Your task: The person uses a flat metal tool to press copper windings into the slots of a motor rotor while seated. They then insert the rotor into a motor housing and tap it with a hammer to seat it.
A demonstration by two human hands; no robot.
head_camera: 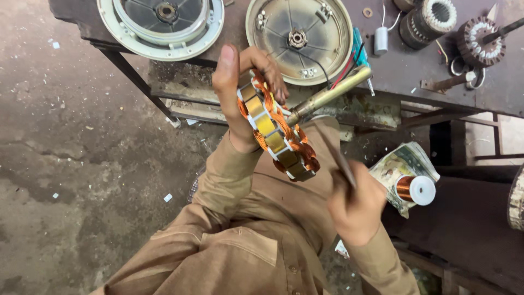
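Copper windings are the weak point. The left hand [240,98] is closed round the rim of a stator ring [275,128], thumb up, held in the air just off the near edge of the worktop [393,71], above the person's lap. The right hand [357,210] is closed on a thin dark tool [335,158] angled toward the ring's lower coils. A slip of that tip could scrape wire enamel or tear the pale slot paper. A loosened grip would likely drop the ring to the floor [82,164].
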